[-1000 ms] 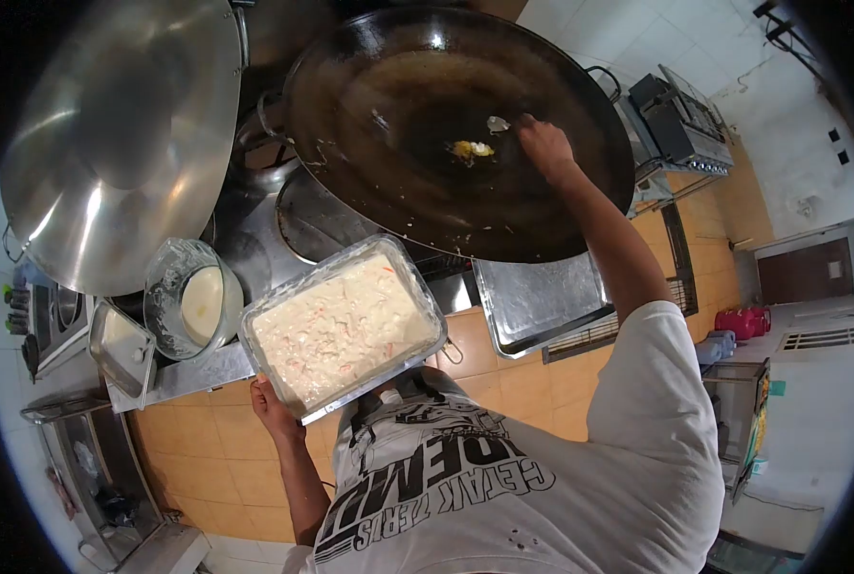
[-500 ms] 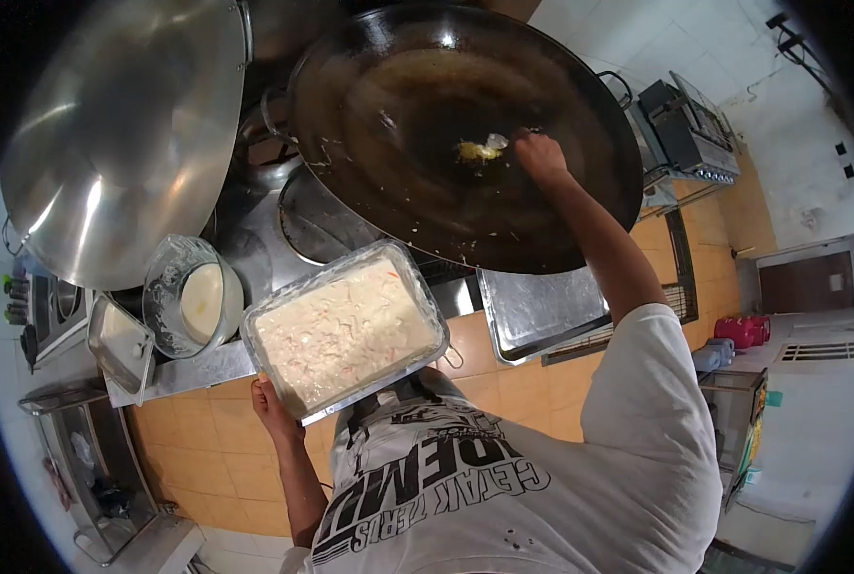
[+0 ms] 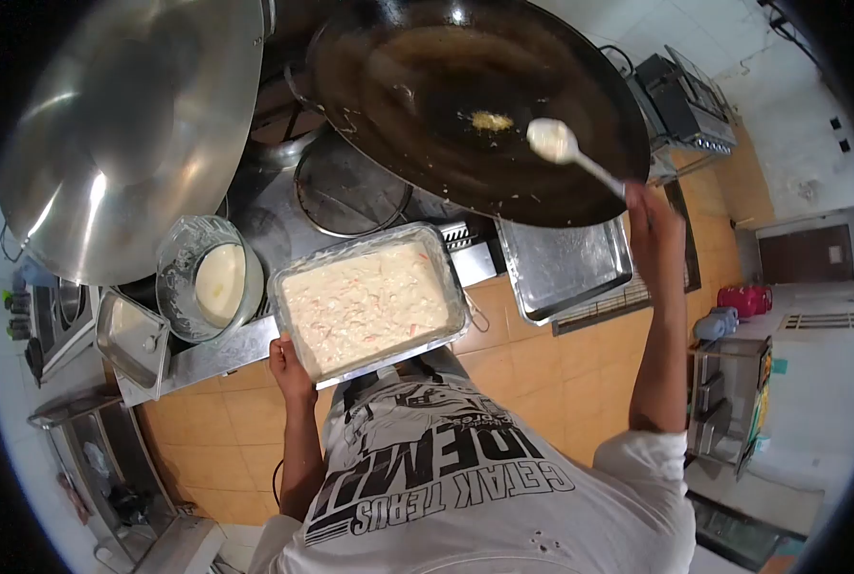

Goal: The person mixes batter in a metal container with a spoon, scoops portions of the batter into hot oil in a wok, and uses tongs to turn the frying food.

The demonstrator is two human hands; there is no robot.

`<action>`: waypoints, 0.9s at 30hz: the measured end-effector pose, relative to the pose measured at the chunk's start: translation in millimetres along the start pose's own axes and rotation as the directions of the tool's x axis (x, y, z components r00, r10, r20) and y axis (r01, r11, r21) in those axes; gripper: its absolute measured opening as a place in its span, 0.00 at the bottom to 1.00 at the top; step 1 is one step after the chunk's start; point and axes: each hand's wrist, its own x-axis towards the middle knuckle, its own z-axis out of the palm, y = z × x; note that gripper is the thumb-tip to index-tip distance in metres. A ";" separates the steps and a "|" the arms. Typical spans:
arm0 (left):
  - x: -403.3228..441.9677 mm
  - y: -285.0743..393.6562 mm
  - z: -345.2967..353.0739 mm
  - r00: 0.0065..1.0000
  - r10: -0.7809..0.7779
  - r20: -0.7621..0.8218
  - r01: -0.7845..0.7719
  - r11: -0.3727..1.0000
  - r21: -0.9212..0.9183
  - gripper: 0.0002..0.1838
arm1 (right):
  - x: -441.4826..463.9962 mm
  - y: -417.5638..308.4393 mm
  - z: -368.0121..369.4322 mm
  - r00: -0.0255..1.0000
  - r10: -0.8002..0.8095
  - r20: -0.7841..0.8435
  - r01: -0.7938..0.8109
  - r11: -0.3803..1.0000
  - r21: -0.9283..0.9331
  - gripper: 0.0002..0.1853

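My left hand (image 3: 293, 371) grips the near left corner of a rectangular tray (image 3: 322, 370), its thumb over the rim. Thick cream-coloured batter (image 3: 365, 301) with orange shreds fills that tray. My right hand (image 3: 654, 222) is closed round the handle of a pale spoon (image 3: 551, 142). The spoon's bowl, coated with batter, hangs over the right part of a large dark wok (image 3: 417, 158). One small yellowish lump of batter (image 3: 491, 121) lies in the wok's middle.
A glass bowl (image 3: 173, 287) of pale batter and a small metal tray (image 3: 121, 354) stand at the left. Above them leans a big steel lid (image 3: 125, 134). A flat metal tray (image 3: 565, 273) sits below the wok's right side, near a gas stove ring (image 3: 350, 182).
My right hand has drawn back from the wok's middle towards me and to the right, bringing the spoon into plain view. The batter tray has shifted slightly right in view.
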 end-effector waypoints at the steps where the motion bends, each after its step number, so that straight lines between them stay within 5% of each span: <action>1: 4.3 0.7 -0.2 1.000 0.000 0.018 0.000 1.000 -0.003 0.14 | -30.1 -6.1 -3.0 0.997 0.061 0.054 -0.065 0.995 0.074 0.08; 5: 19.2 -11.8 -5.8 0.996 -0.019 0.090 0.018 1.000 0.011 0.13 | -135.5 -43.2 49.2 0.934 0.315 0.169 -0.348 0.907 0.236 0.10; 9: 34.2 -35.0 -17.1 0.983 -0.073 0.167 0.068 0.997 0.033 0.14 | -179.1 -76.6 114.4 0.902 0.402 0.157 -0.426 0.886 0.181 0.08; 12: 38.7 -33.9 -9.4 0.982 -0.073 0.176 0.071 0.997 0.017 0.14 | -192.4 -72.6 148.7 0.935 0.353 0.024 -0.352 0.922 0.163 0.07; 27: 54.1 -39.8 -5.6 0.981 -0.054 0.189 0.059 0.998 -0.023 0.13 | -185.0 -54.3 225.6 0.933 0.261 0.246 -0.208 0.952 -0.224 0.17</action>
